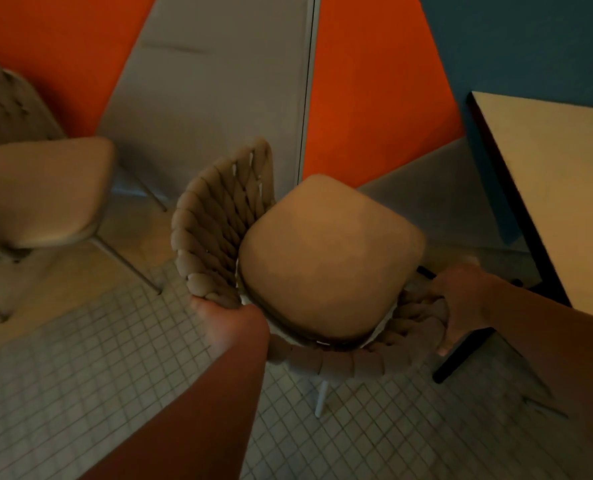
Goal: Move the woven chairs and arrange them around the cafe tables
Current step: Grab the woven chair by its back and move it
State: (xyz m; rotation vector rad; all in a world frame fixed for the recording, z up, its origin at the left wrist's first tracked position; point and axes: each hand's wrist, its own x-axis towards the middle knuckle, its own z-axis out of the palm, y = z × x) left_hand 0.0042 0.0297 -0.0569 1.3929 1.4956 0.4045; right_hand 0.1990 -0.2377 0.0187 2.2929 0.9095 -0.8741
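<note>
A beige woven chair (215, 220) with a tan seat cushion sits right below me, its curved rope back wrapping the near and left sides. My left hand (227, 322) grips the left end of that woven back. My right hand (457, 303) grips the right end, next to the table's dark edge. A cream-topped cafe table (561, 188) stands at the right. A second woven chair (42, 188) with the same cushion stands at the left, facing right.
The floor is small grey square tiles (80, 375) near me and larger pale tiles further off. An orange and grey wall (201, 81) lies straight ahead, blue wall behind the table. The table's dark leg (461, 355) stands close to my right hand.
</note>
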